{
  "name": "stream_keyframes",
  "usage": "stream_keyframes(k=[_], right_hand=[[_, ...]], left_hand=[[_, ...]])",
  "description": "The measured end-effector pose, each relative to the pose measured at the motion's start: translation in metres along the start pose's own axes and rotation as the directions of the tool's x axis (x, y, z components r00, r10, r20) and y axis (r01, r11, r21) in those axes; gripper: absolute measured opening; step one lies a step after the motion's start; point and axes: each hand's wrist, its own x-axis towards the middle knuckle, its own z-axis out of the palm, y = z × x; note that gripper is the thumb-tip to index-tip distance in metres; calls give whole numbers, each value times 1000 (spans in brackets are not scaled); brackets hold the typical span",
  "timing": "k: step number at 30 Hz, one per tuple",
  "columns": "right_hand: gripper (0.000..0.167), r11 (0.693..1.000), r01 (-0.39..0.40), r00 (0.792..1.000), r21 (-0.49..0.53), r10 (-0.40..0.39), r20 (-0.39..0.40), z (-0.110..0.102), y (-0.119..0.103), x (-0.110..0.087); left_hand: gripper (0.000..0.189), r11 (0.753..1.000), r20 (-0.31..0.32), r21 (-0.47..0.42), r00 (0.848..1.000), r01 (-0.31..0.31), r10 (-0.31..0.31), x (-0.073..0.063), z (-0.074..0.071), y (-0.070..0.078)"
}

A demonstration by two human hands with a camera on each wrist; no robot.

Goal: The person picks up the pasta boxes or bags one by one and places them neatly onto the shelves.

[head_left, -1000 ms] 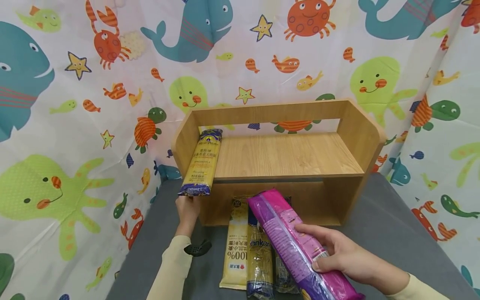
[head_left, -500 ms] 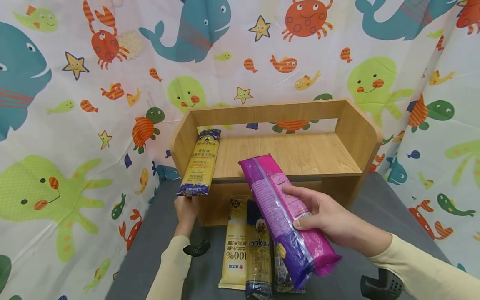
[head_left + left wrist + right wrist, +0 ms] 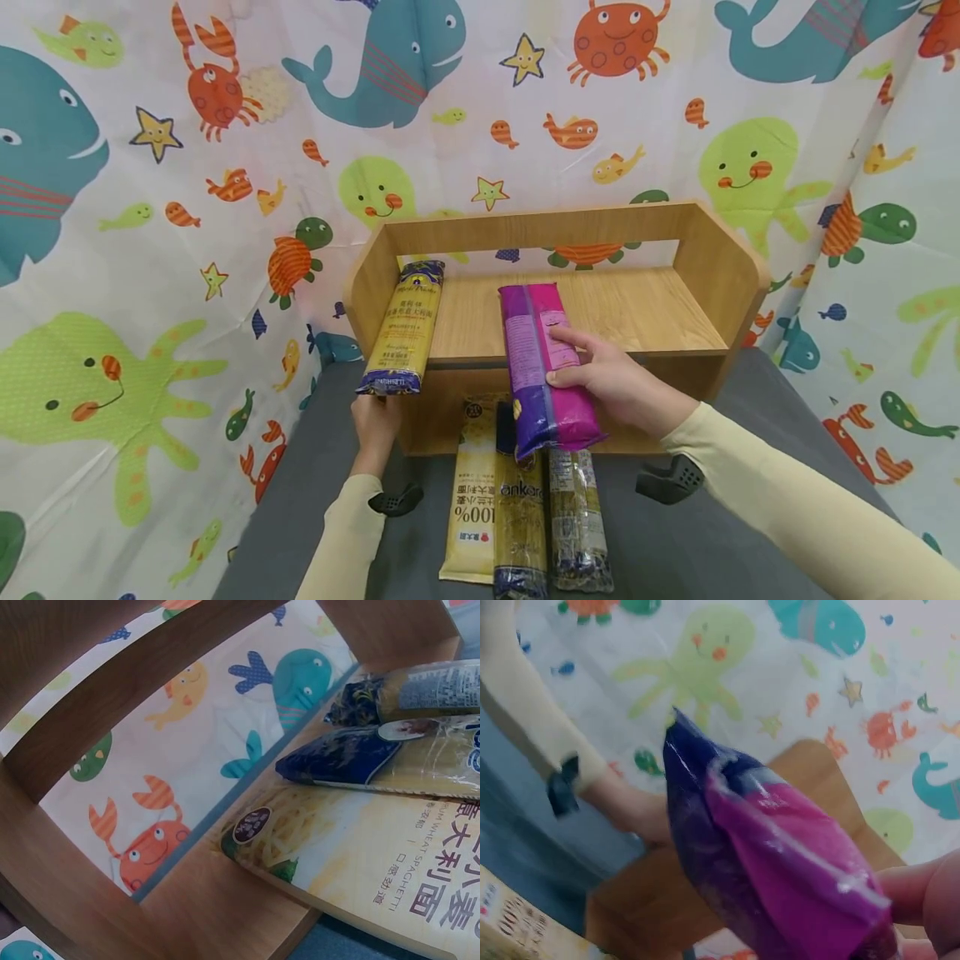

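My right hand (image 3: 611,379) grips a pink and purple packet (image 3: 536,358) by its right side, thumb on top. The packet is held tilted over the front edge of the wooden shelf's (image 3: 600,312) upper board; its contents are hidden. In the right wrist view, the crumpled end of the packet (image 3: 780,847) is close up. My left hand (image 3: 377,425) is at the shelf's lower left side, its fingers hidden below a yellow spaghetti packet (image 3: 405,329). That packet lies on the upper board at the left, its blue end overhanging the front edge.
Below, a cream spaghetti packet (image 3: 471,500), a clear and blue pasta packet (image 3: 519,525) and another clear packet (image 3: 577,517) lie side by side, partly in the lower compartment, on a grey surface (image 3: 660,550). A sea-animal printed curtain (image 3: 247,92) hangs behind.
My right hand has carried the pink and purple packet up and forward from above the lower packets to the upper board, turning it more upright in view. My left hand has stayed in place.
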Motion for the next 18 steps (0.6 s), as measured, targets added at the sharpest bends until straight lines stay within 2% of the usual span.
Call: stream_keyframes(k=[5,11,14,18], right_hand=[[81,997,-13,1000,-72,11,-28,7,-12,23],[77,996,-62,993,-62,55,-109,15,-21,43],[77,997,-49,987,-61,39,-156,14,-23,53],[78,997,-7,978,-73,-9,-208,11,-26,62]], left_hand=[[27,1000,2,-6,1000,22,-22,0,-3,0],[26,998,7,-10,998,56,-56,0,-4,1],[25,998,16,-2,998,62,-62,-1,-2,1],[26,999,5,-22,999,37,-37,0,-1,3]])
